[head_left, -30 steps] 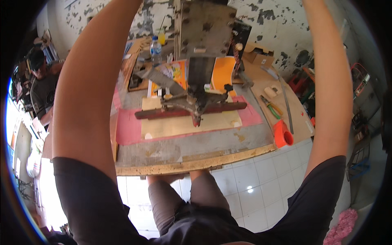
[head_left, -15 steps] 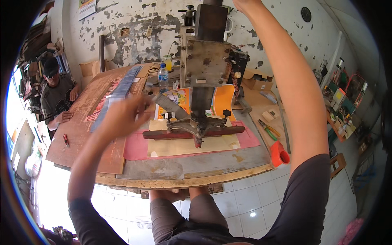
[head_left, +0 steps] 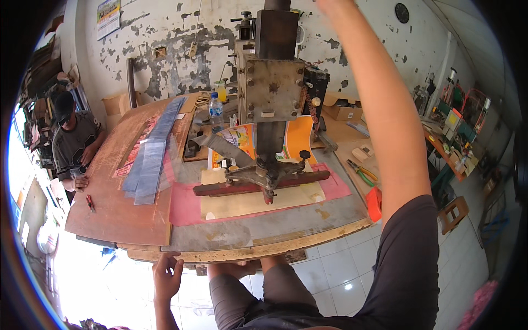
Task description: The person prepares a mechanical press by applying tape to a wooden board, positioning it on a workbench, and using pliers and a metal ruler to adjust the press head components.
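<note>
My left hand (head_left: pixel 168 276) is at the table's front edge (head_left: pixel 192 256), fingers loosely bent, thumb apart, nothing visible in it. My right arm reaches up beside the press (head_left: pixel 273 91), and only part of my right hand (head_left: pixel 336 6) shows at the top edge, its fingers out of sight. The press's red bar (head_left: pixel 214 190) lies low over a cream sheet (head_left: pixel 242 207) on a pink sheet (head_left: pixel 186 206). Translucent bluish plastic strips (head_left: pixel 147 165) lie overlapping on the brown board (head_left: pixel 110 212) at left. A grey strip (head_left: pixel 228 151) leans behind the bar.
A person (head_left: pixel 77 137) sits at the left with hands by the board, near red-handled pliers (head_left: pixel 90 203). Behind stands a water bottle (head_left: pixel 215 110). At right lie green-and-orange pliers (head_left: pixel 363 173), a red tape-dispenser-like object (head_left: pixel 374 203) and an open cardboard box (head_left: pixel 344 107).
My left hand has moved from above the plastic strips down to the front table edge. More of the strips now shows, fanned toward the near side. My right arm stays raised; the view has shifted slightly.
</note>
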